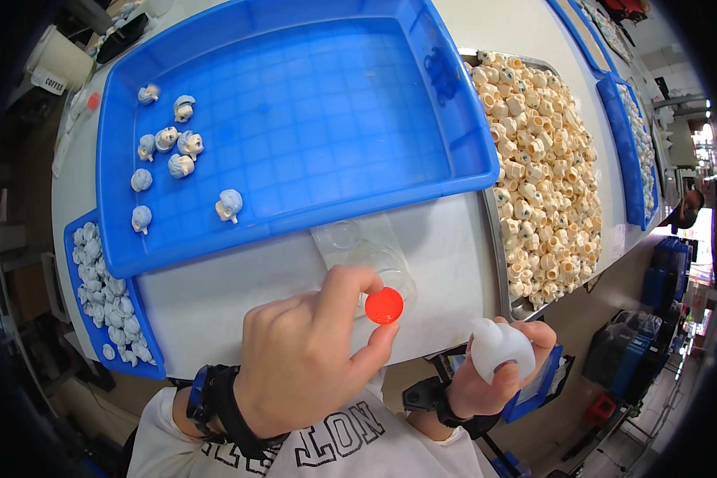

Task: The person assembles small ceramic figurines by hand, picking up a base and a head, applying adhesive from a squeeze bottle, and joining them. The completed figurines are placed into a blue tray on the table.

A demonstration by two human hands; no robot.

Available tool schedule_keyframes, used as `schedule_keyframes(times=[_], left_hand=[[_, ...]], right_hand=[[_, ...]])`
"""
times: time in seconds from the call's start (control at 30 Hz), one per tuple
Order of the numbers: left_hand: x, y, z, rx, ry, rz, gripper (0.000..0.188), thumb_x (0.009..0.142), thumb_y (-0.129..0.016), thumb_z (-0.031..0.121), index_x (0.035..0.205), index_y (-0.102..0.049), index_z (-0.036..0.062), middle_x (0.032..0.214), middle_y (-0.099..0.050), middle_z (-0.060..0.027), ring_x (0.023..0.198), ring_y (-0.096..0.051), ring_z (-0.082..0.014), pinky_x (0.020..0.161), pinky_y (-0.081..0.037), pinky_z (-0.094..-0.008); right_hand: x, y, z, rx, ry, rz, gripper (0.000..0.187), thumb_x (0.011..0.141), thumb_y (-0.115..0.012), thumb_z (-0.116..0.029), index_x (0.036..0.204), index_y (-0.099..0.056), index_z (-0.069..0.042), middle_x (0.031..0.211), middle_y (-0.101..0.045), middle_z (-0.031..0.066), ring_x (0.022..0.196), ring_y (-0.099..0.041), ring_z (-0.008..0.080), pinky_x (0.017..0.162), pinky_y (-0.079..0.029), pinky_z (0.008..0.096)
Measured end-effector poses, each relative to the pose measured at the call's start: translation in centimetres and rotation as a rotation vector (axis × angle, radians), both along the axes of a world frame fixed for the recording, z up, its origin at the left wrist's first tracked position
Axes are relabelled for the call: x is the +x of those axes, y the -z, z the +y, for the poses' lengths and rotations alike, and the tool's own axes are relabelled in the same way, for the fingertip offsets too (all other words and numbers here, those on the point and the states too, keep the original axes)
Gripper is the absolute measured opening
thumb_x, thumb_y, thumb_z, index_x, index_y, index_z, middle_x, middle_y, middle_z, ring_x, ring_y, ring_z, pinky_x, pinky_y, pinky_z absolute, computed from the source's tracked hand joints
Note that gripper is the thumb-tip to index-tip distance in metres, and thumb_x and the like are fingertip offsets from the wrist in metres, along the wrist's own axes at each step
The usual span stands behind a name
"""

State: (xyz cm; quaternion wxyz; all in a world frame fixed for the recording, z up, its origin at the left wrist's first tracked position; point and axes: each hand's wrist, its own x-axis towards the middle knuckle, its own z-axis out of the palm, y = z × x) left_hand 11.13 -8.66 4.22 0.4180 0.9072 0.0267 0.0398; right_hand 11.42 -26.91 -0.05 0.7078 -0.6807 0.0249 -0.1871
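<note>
Between the thumb and forefinger of my left hand (295, 350) is a small round red cap (384, 306). My right hand (472, 389) wraps round a white squeeze bottle (502, 350), whose pointed nozzle tilts up toward the table. Behind the cap, a clear plastic piece (378, 259) with round shapes lies on the white table (215, 319). A large blue tub (295, 95) stands beyond my hands, with several small doll heads with pale blue hair (229, 205) scattered on its left side.
Right of the tub, a metal tray (498, 263) is heaped with cream-coloured doll head parts (542, 175). A smaller blue tray (147, 342) of pale blue hair pieces (107, 295) sits at the left. More blue trays (621, 151) line the far right, and a white bucket (60, 57) stands far left.
</note>
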Motion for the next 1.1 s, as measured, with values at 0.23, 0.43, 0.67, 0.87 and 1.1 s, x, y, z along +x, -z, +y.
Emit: schedule_keyframes(times=[0.23,0.43,0.67,0.87,1.1], left_hand=[[0.44,0.21,-0.12,0.001,0.010,0.029,0.036,0.064,-0.073,0.008,0.091,-0.050,0.0046,0.047,-0.043,-0.0006,0.037,-0.043,-0.0126,0.038,-0.031,-0.0252],[0.45,0.17,-0.12,-0.004,0.016,0.041,0.036,0.064,-0.073,0.008,0.092,-0.050,0.0045,0.047,-0.043,-0.0006,0.037,-0.043,-0.0125,0.039,-0.032,-0.0250],[0.45,0.12,-0.06,-0.009,0.023,0.054,0.036,0.064,-0.074,0.009,0.092,-0.050,0.0049,0.048,-0.043,-0.0004,0.038,-0.044,-0.0124,0.039,-0.032,-0.0250],[0.47,0.13,-0.05,0.004,0.026,0.057,0.037,0.064,-0.074,0.009,0.092,-0.050,0.0050,0.048,-0.044,-0.0004,0.039,-0.044,-0.0125,0.040,-0.033,-0.0252],[0.54,0.13,-0.01,-0.013,0.027,0.061,0.037,0.065,-0.074,0.009,0.093,-0.050,0.0043,0.049,-0.044,-0.0011,0.039,-0.044,-0.0131,0.040,-0.032,-0.0253]], right_hand=[[0.06,-0.03,0.12,0.021,-0.038,0.019,0.052,0.073,-0.061,-0.040,0.100,-0.040,0.000,0.070,-0.043,0.0045,0.054,-0.048,0.0126,0.044,-0.035,0.0215],[0.05,0.06,-0.03,0.018,-0.037,0.024,0.052,0.072,-0.061,-0.039,0.100,-0.040,0.000,0.072,-0.043,0.0051,0.055,-0.047,0.0121,0.045,-0.034,0.0218],[-0.03,0.13,-0.09,0.020,-0.037,0.026,0.050,0.072,-0.059,-0.036,0.101,-0.041,0.000,0.080,-0.045,0.0074,0.059,-0.050,0.0140,0.049,-0.037,0.0229],[-0.13,0.18,-0.32,0.014,-0.050,0.036,0.051,0.072,-0.060,-0.037,0.102,-0.041,0.000,0.080,-0.046,0.0081,0.062,-0.052,0.0150,0.051,-0.038,0.0228],[-0.28,0.32,-0.53,0.011,-0.062,0.057,0.051,0.071,-0.060,-0.037,0.102,-0.041,0.000,0.078,-0.048,0.0081,0.063,-0.052,0.0149,0.054,-0.039,0.0225]])
